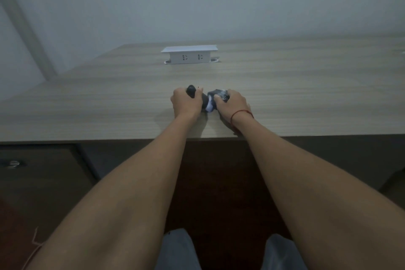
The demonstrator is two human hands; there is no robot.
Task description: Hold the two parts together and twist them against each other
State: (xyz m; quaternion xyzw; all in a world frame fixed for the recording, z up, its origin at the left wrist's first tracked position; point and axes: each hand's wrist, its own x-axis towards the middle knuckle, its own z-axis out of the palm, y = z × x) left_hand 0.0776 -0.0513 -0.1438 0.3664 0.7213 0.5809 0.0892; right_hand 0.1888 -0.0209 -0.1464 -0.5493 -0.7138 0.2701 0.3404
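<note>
Both of my arms reach forward over the near edge of a light wood-grain desk (109,103). My left hand (186,102) grips a dark rounded object (191,90) whose top pokes out above my fingers. My right hand (233,103), with a red string round its wrist, grips a dark crumpled bundle (217,94). Between the two hands a dark piece with a pale bluish-white end (209,106) shows low down near the desk top. Whether these dark parts are one thing or separate things I cannot make out.
A white raised socket box (189,55) with two outlets stands at the back middle of the desk, in front of a plain wall. Under the desk front are dark panels, with a drawer lock (13,163) at the left. My knees (175,250) show at the bottom.
</note>
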